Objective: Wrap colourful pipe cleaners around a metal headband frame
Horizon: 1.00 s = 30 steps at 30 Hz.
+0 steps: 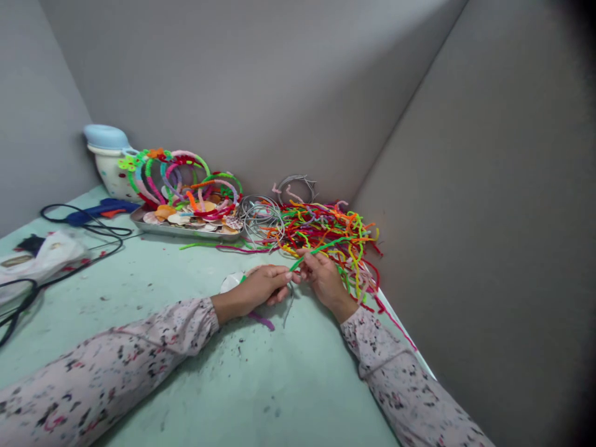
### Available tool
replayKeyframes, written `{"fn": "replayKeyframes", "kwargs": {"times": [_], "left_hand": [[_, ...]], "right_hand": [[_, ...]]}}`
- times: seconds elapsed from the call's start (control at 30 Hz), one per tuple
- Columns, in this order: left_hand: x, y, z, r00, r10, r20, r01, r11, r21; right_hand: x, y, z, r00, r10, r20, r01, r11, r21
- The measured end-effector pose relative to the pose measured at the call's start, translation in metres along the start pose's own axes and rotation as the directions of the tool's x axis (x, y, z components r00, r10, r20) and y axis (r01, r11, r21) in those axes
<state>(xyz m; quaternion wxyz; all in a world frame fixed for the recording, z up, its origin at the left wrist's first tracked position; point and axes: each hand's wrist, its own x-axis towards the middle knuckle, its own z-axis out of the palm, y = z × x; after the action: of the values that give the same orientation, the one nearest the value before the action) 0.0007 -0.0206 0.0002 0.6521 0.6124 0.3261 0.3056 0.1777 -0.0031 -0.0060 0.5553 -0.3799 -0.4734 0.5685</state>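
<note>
Between my two hands, near the middle of the table, a green pipe cleaner (324, 246) slants up to the right. My left hand (265, 285) pinches its lower end, where a thin grey wire (289, 305) hangs down. My right hand (323, 279) holds the same green piece with thumb and fingers, close to my left fingertips. Behind my left hand lies a whitish round piece (231, 282), partly hidden. A purple pipe cleaner end (262, 321) sticks out below that hand.
A tangled pile of colourful pipe cleaners (326, 223) lies behind my right hand, beside grey wire coils (263, 218). A metal tray (186, 231) holds shells and fuzzy hoops. Farther left are a pot (112, 167), a blue glue gun (100, 211), a black cable (116, 233) and a plastic bag (56, 257).
</note>
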Motion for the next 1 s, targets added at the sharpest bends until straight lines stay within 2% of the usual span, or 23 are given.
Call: {"fn": "replayKeyframes", "kwargs": {"times": [0.1,0.23,0.5,0.8,1.0], "left_hand": [[0.001,0.0,0.001,1.0,-0.004,0.018,0.004,1.0,0.024],[0.004,-0.003,0.001,0.999,-0.037,0.026,0.038,0.999,-0.029],[0.005,-0.01,-0.001,0.992,0.016,0.128,-0.021,0.999,0.035],[0.003,-0.005,0.002,0.994,-0.039,0.099,0.046,0.997,-0.07],[0.004,-0.006,0.001,0.988,-0.061,0.141,0.072,0.995,-0.072]], "right_hand": [[-0.001,0.005,0.0,0.999,-0.047,0.0,0.046,0.993,-0.106],[0.002,0.003,-0.004,0.995,-0.077,-0.064,0.067,0.988,-0.142],[0.003,0.002,-0.004,0.993,-0.052,-0.102,0.041,0.994,-0.101],[0.006,0.0,-0.006,0.99,-0.021,-0.142,0.015,0.999,-0.039],[0.006,0.001,-0.006,0.987,-0.029,-0.159,0.026,1.0,-0.017]]}}
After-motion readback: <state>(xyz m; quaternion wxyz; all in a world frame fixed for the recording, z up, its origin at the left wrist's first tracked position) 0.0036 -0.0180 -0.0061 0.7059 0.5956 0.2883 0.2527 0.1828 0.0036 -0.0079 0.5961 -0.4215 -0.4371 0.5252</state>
